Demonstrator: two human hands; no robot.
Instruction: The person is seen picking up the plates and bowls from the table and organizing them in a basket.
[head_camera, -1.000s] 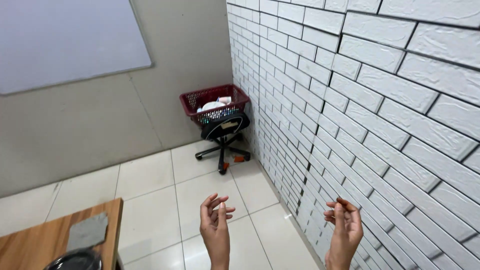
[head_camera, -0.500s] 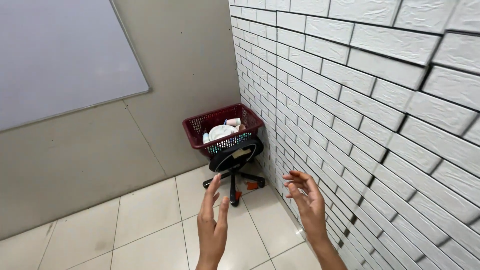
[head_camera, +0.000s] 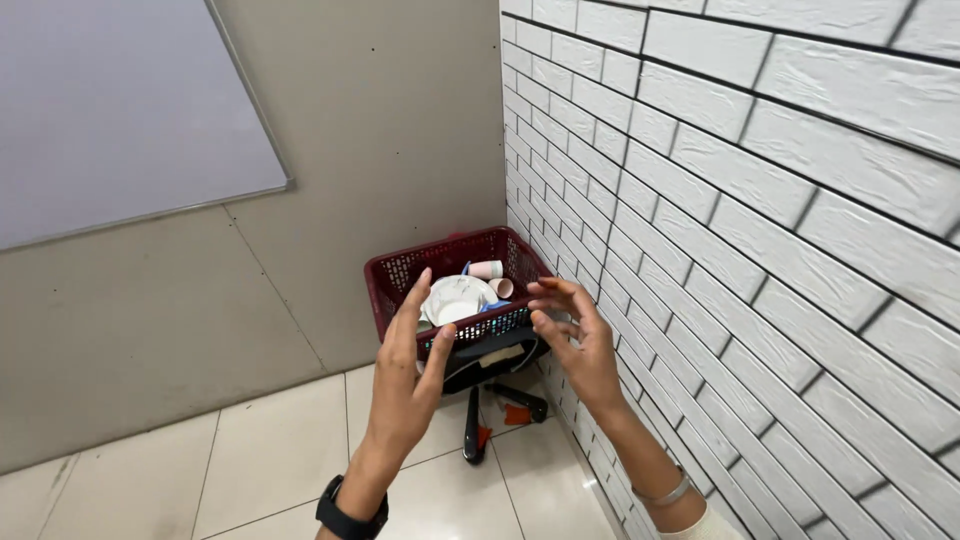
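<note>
A dark red plastic basket (head_camera: 395, 272) rests on the seat of a black swivel chair (head_camera: 476, 415) in the room's corner. Inside it lie a white bowl (head_camera: 457, 298) and a few small pink cups (head_camera: 487, 269). My left hand (head_camera: 408, 375) is raised in front of the basket's left side, fingers apart and holding nothing. My right hand (head_camera: 572, 340) is up at the basket's right side, fingers spread and empty. Both hands appear in front of the basket; I cannot tell whether they touch it. A black watch sits on my left wrist.
A white brick-pattern wall (head_camera: 760, 200) runs close along the right. A beige wall with a whiteboard (head_camera: 110, 110) stands behind. Pale floor tiles (head_camera: 260, 450) stretch to the left of the chair.
I have come closer to the corner, so the basket looks larger. Both hands rose and reached forward toward the basket. The wooden table at the lower left left the view.
</note>
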